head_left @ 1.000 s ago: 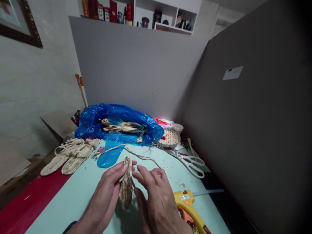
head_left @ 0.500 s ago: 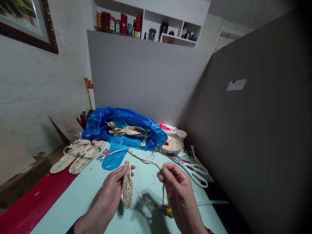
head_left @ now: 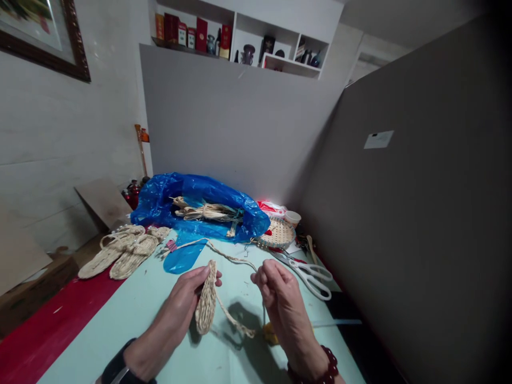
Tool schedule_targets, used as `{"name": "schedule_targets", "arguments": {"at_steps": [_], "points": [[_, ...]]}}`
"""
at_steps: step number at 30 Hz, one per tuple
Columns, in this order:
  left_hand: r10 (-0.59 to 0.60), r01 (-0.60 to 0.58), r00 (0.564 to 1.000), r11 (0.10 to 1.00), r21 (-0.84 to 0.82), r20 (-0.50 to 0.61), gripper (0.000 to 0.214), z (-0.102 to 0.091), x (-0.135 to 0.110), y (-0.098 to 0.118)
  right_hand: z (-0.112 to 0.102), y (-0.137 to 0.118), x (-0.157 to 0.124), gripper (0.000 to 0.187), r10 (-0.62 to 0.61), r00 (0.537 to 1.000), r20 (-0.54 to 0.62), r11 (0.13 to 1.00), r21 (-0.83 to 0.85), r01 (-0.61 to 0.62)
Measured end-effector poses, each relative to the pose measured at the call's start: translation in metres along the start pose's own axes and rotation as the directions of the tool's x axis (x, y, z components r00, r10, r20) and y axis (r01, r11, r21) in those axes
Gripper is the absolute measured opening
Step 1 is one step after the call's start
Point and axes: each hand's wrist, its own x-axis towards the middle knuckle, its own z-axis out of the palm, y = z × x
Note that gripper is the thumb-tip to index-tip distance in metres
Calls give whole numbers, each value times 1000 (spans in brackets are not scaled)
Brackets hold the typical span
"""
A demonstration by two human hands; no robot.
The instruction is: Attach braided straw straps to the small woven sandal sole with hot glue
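My left hand [head_left: 182,304] is closed around a small woven straw sole [head_left: 206,305], held on edge above the pale green table [head_left: 132,314]. A braided straw cord [head_left: 236,324] runs from the sole's lower end in a loop up to my right hand [head_left: 278,296]. My right hand pinches that cord, fingers curled. The cord carries on from the pinch across the table toward the blue bag [head_left: 200,205].
White-handled scissors [head_left: 310,274] lie right of my hands. A yellow glue gun [head_left: 271,334] is mostly hidden behind my right wrist. A pair of straw sandals [head_left: 120,253] lies at the left. Straw bundles fill the blue bag; a small woven basket [head_left: 280,232] and grey partitions stand behind.
My right hand left the sole, took the cord and drew it out to the right, forming a loop. The left hand kept hold of the sole.
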Motion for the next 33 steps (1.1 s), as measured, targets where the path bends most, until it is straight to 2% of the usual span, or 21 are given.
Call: {"name": "schedule_targets", "arguments": {"at_steps": [5,9,14,19,22,26,30,33], "points": [[29,-32,994,999,-27,-110,37,-10,10,2,-19,-30,7,30,-141,985,-96,987,65,147],[27,-30,996,999,-34,-87,33,-9,9,6,-32,-43,14,22,-194,969,-153,978,54,204],[1,1,998,1000,-31,62,19,7,-11,11,-19,-31,7,17,-139,989,-40,988,-72,136],[-10,7,990,1000,27,137,23,19,-31,23,-7,-18,-3,22,-34,995,91,963,-262,57],[-10,1,989,998,58,150,26,21,-38,26,-8,-16,-5,35,-14,997,75,927,-372,41],[-28,4,986,990,142,162,33,21,-44,26,-10,-18,-4,48,-69,997,17,880,-470,69],[-7,-34,985,972,231,173,34,22,-46,25,-9,-25,-3,36,-87,995,50,873,-478,101],[-12,-25,988,972,233,154,34,23,-44,23,-8,-27,-4,20,-100,988,117,907,-399,139]]}}
